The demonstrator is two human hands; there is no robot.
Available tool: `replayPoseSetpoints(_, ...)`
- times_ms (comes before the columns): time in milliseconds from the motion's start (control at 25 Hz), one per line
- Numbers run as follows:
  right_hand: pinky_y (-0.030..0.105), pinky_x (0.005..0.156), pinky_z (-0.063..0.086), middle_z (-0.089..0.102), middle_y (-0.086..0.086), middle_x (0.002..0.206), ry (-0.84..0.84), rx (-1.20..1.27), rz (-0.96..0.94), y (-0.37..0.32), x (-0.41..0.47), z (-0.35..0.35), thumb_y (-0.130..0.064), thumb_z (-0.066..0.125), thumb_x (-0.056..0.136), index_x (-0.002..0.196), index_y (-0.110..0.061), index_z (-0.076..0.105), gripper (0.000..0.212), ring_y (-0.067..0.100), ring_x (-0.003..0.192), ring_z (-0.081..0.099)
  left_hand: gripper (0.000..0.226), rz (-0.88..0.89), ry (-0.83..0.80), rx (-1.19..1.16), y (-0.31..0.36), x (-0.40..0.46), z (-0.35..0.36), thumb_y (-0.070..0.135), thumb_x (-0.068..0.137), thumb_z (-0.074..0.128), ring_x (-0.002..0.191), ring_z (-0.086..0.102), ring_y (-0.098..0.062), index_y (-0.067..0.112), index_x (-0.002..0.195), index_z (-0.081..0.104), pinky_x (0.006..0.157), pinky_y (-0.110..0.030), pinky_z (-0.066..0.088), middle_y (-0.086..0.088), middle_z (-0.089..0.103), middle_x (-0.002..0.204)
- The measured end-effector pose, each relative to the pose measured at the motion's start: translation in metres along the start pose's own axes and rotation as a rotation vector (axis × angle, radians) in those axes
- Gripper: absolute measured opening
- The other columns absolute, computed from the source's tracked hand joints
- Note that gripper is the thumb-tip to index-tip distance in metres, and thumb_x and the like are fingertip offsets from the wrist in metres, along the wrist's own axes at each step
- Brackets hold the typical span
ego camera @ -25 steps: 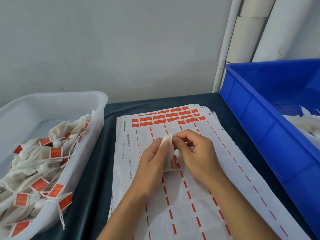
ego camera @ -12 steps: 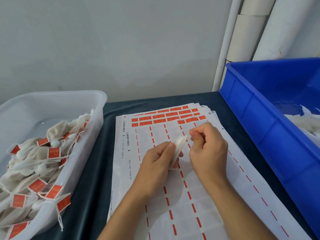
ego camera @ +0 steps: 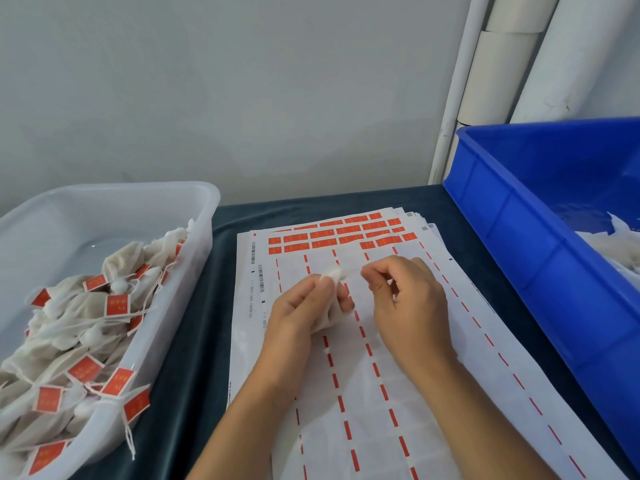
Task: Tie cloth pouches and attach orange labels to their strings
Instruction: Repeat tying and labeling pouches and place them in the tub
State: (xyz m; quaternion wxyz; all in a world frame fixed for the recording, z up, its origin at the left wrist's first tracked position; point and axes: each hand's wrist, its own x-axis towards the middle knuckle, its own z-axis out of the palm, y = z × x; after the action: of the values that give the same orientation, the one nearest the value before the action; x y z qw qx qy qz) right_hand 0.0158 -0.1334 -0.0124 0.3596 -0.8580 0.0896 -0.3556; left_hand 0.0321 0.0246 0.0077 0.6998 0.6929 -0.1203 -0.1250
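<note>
Right of the label sheets [ego camera: 398, 393]: smooth blue crate [ego camera: 540, 258], rim close. Left: translucent tub [ego camera: 204, 216] of tagged pouches. Above the sheets' middle: soft white cloth pouch [ego camera: 332, 275] gripped in left hand [ego camera: 301, 313]; right hand [ego camera: 412, 306] just beside, fingertips pinched together, string too thin to see.

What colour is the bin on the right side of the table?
Bright blue bin, plain in the head view.

The left hand [ego camera: 304, 310] grips a white cloth pouch [ego camera: 333, 276] above the label sheets [ego camera: 433, 393] on the dark desk [ego camera: 194, 341]. The right hand [ego camera: 405, 299], fingers curled, pinches just beside it. A clear tub [ego camera: 204, 216] holds labelled pouches; a blue crate [ego camera: 512, 230] stands right.
</note>
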Motion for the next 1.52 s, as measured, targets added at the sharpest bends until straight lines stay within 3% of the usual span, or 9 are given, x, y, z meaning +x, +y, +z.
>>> replayPoseSetpoints(160,0.012,0.075,0.047,0.072,-0.004,0.094,-0.116,-0.062,-0.209,-0.004,-0.004,0.004,-0.036,0.060,0.094,0.097,-0.021,0.073,0.020,0.005,0.083,0.055,0.041,-0.022,0.114,-0.131,0.002,0.003,0.000,0.070,0.091,0.058,0.110,0.073,-0.016,0.044,0.116,0.077,0.087,-0.028,0.059,0.010,0.076,0.113)
replayPoseSetpoints(280,0.012,0.079,0.047,0.071,-0.002,0.095,-0.136,-0.044,-0.370,-0.004,-0.005,0.002,-0.032,0.063,0.097,0.099,-0.018,0.070,0.016,0.007,0.086,0.056,0.039,0.005,0.145,-0.097,0.002,0.003,0.008,0.069,0.091,0.055,0.115,0.072,-0.011,0.048,0.115,0.076,0.094,-0.031,0.058,0.018,0.074,0.123)
replayPoseSetpoints(440,0.016,0.079,0.050,0.069,-0.001,0.097,-0.089,0.000,-0.426,-0.005,-0.003,-0.001,-0.034,0.056,0.104,0.099,-0.015,0.068,0.023,0.009,0.088,0.056,0.034,0.081,0.077,0.090,-0.003,0.005,0.011,0.043,0.108,0.054,0.088,0.070,-0.024,0.022,0.091,0.075,0.082,-0.040,0.057,-0.005,0.073,0.090)
replayPoseSetpoints(640,0.013,0.084,0.053,0.067,-0.008,0.105,-0.136,0.155,-0.250,-0.006,-0.004,-0.003,-0.037,0.054,0.103,0.104,-0.021,0.065,0.020,0.008,0.098,0.062,0.027,0.103,-0.031,0.199,-0.002,0.001,0.013,0.044,0.097,0.054,0.075,0.066,-0.008,0.031,0.083,0.073,0.070,-0.015,0.051,0.006,0.071,0.078)
replayPoseSetpoints(800,0.007,0.080,0.051,0.066,-0.021,0.097,-0.207,0.282,-0.105,-0.009,-0.006,-0.006,-0.052,0.051,0.098,0.101,-0.028,0.065,0.028,-0.002,0.099,0.063,0.015,0.117,0.025,0.287,-0.009,0.003,0.008,0.034,0.100,0.064,0.073,0.068,-0.007,0.029,0.087,0.071,0.064,-0.016,0.054,0.009,0.073,0.081)
replayPoseSetpoints(1000,0.010,0.074,0.054,0.069,-0.025,0.091,-0.214,0.355,0.005,-0.009,-0.005,-0.007,-0.049,0.057,0.095,0.097,-0.036,0.066,0.016,0.000,0.094,0.066,0.016,0.134,0.151,0.354,-0.014,0.006,0.012,0.028,0.102,0.065,0.083,0.069,-0.001,0.035,0.088,0.069,0.067,-0.011,0.053,0.020,0.073,0.086)
replayPoseSetpoints(1240,0.012,0.072,0.055,0.069,-0.026,0.090,-0.243,0.421,0.163,-0.005,0.000,-0.010,-0.046,0.060,0.093,0.093,-0.036,0.068,0.013,0.000,0.092,0.066,0.019,0.166,0.077,0.365,-0.012,0.003,0.014,0.023,0.103,0.064,0.089,0.068,-0.001,0.038,0.093,0.069,0.069,-0.007,0.051,0.022,0.072,0.091)
replayPoseSetpoints(1360,0.015,0.072,0.057,0.068,-0.025,0.091,-0.288,0.417,0.178,-0.004,0.002,-0.010,-0.048,0.059,0.091,0.094,-0.035,0.069,0.017,0.000,0.093,0.066,0.024,0.193,0.026,0.297,-0.007,0.002,0.011,0.019,0.103,0.062,0.090,0.068,-0.005,0.041,0.096,0.071,0.072,-0.010,0.052,0.018,0.073,0.092)
replayPoseSetpoints(1520,0.006,0.072,0.051,0.066,-0.026,0.091,-0.342,0.353,0.122,-0.006,-0.001,-0.007,-0.042,0.059,0.095,0.093,-0.038,0.064,0.007,-0.006,0.095,0.063,0.013,0.143,0.127,0.203,-0.006,0.005,0.009,0.028,0.102,0.067,0.092,0.069,-0.006,0.037,0.096,0.074,0.074,-0.009,0.052,0.014,0.074,0.092)
